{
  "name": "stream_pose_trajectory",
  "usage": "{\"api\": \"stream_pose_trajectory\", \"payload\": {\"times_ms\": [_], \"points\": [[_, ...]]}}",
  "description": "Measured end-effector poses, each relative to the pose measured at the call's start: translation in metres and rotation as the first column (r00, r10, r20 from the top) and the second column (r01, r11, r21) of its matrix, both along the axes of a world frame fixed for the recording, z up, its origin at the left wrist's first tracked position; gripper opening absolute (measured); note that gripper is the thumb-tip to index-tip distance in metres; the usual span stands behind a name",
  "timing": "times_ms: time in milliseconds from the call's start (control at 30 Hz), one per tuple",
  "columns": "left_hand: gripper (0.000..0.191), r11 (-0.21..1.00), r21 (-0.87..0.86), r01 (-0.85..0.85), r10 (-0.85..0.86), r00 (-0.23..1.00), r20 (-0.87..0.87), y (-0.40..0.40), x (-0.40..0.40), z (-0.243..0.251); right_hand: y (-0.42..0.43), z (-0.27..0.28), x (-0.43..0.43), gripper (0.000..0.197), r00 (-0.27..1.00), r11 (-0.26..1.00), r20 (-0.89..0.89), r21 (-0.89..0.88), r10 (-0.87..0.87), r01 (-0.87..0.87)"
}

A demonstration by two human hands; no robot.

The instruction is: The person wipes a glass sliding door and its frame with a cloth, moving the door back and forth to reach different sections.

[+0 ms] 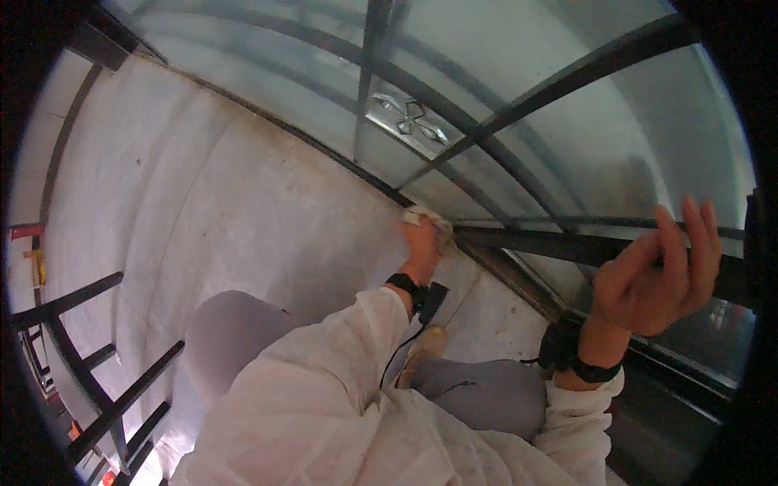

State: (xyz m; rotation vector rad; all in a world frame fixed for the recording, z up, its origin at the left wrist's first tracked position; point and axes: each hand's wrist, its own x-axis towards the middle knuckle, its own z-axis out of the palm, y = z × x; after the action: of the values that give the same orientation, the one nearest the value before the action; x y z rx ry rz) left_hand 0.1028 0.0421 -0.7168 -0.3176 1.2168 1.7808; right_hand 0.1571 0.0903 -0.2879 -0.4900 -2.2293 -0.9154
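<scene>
Low by the floor, my left hand (421, 243) is shut on a pale, dirty cloth (447, 234). The cloth lies where the concrete floor (255, 194) meets the bottom edge of a dark-framed glass partition (523, 115). My right hand (659, 279) is raised at the right, palm partly up and fingers apart, holding nothing. Behind its fingers runs a dark frame bar (547, 243); whether they touch it I cannot tell. A decorative metal or bevelled glass panel (413, 124) is set among the bars. Each wrist wears a dark strap with a small device.
At the lower left stands a dark metal rack (121, 404) with bars sticking out. A rusty-looking floor track (516, 279) runs from the cloth towards the lower right. My bent knees and one tan shoe (428, 343) are close to the glass.
</scene>
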Motion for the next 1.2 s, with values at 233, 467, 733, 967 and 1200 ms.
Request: {"api": "stream_pose_trajectory", "payload": {"times_ms": [233,467,733,967,1200], "points": [[0.025,0.825,-0.205,0.527,-0.540,0.842,-0.006,-0.001,-0.018,0.030,0.006,0.003,0.013,0.017,1.000,0.998,-0.013,0.055,-0.006,0.007],[0.019,0.926,-0.366,0.091,-0.238,0.894,-0.381,0.000,-0.056,-0.046,0.000,0.005,-0.003,0.016,0.999,0.999,-0.026,-0.008,0.035,-0.035],[0.019,0.889,-0.174,0.423,-0.430,0.903,0.000,-0.002,-0.013,-0.015,0.006,-0.001,-0.002,0.021,0.998,0.996,-0.065,0.087,0.016,-0.010],[0.035,0.388,-0.017,0.922,-0.921,0.386,-0.053,-0.026,-0.010,0.040,0.007,-0.012,0.012,0.024,0.989,0.997,-0.148,0.070,-0.008,0.018],[0.025,0.801,-0.302,0.517,-0.582,0.790,-0.191,-0.025,-0.020,-0.002,0.006,-0.009,0.002,0.023,0.977,0.997,-0.211,0.080,0.015,0.002]]}}
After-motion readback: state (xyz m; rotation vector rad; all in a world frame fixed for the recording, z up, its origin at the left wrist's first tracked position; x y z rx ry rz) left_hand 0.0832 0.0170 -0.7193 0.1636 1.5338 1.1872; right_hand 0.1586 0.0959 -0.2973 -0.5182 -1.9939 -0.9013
